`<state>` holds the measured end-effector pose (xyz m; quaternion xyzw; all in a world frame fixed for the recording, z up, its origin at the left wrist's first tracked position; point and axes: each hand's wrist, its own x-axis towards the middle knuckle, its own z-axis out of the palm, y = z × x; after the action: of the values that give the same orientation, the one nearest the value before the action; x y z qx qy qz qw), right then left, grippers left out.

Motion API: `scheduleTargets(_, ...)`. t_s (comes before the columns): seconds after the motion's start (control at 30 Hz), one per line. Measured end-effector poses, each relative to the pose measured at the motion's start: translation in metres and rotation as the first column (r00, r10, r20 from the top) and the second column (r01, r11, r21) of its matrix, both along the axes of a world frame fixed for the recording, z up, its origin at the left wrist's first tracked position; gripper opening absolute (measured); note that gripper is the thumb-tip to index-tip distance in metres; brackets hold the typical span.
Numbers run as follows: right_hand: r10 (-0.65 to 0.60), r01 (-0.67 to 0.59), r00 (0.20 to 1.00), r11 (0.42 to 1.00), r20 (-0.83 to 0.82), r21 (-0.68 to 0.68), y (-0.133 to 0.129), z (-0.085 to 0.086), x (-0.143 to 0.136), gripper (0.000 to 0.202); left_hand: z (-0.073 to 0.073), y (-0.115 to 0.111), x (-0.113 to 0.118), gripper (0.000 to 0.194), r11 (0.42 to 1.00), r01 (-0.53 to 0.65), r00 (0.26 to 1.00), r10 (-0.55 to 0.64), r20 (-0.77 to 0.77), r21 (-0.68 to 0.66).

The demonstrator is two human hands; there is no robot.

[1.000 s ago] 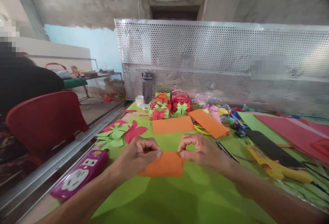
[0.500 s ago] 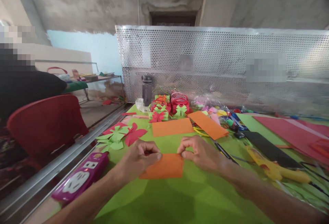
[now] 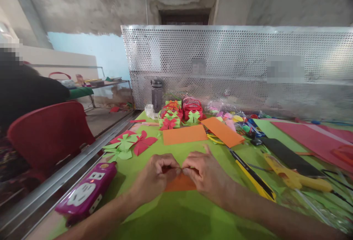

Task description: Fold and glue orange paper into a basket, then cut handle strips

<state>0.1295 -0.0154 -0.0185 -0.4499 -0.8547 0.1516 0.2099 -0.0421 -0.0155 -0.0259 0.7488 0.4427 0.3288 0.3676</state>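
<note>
An orange sheet of paper (image 3: 180, 185) lies in front of me on the green table surface (image 3: 154, 218), partly covered by both hands. My left hand (image 3: 160, 175) pinches its far edge between thumb and fingers. Right beside it, my right hand (image 3: 201, 172) pinches the same edge, so the fingertips of the two hands almost meet. Beyond the hands rest two more orange sheets, one flat (image 3: 184, 134) and one slanted (image 3: 223, 131). Red and green petal-shaped paper cutouts (image 3: 125, 144) lie to the left.
A purple power strip (image 3: 86, 192) sits at the left edge. On the right are a yellow utility knife (image 3: 255, 177), a yellow glue gun (image 3: 296, 175) and a black phone-like slab (image 3: 292, 158). Small decorated baskets (image 3: 193, 111) and a bottle (image 3: 157, 96) stand behind. A person (image 3: 30, 89) sits at far left.
My right hand has moved left along the paper's far edge, up to my left hand. The left hand has shifted slightly right. More of the yellow utility knife now shows.
</note>
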Motion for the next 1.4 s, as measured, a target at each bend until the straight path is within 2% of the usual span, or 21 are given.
scheduleTargets(0.27, 0.077, -0.070, 0.997, 0.983, -0.032, 0.167, 0.000, 0.000, 0.002, 0.021, 0.002, -0.007, 0.004, 0.015, 0.994, -0.044, 0.999, 0.047, -0.022, 0.096)
scheduleTargets(0.93, 0.016, -0.003, 0.996, 0.988, -0.083, 0.152, 0.012, 0.020, 0.018, 0.024, 0.012, 0.008, -0.022, 0.018, 0.993, -0.070, 0.998, 0.069, 0.008, 0.092)
scheduleTargets(1.17, 0.010, 0.003, 0.995, 0.992, -0.100, 0.127, 0.020, 0.013, 0.017, 0.023, -0.002, 0.011, -0.020, 0.022, 0.994, -0.105, 0.991, 0.103, 0.080, 0.030)
scheduleTargets(1.27, 0.007, 0.004, 0.995, 0.994, -0.099, 0.109, 0.025, 0.009, 0.018, 0.023, -0.009, 0.011, -0.020, 0.025, 0.994, -0.112, 0.991, 0.113, 0.066, -0.011)
scheduleTargets(1.4, -0.022, 0.030, 0.996, 0.995, -0.091, 0.092, 0.030, 0.007, 0.018, 0.023, -0.021, 0.013, -0.027, 0.025, 0.984, -0.173, 0.984, 0.170, 0.054, 0.049)
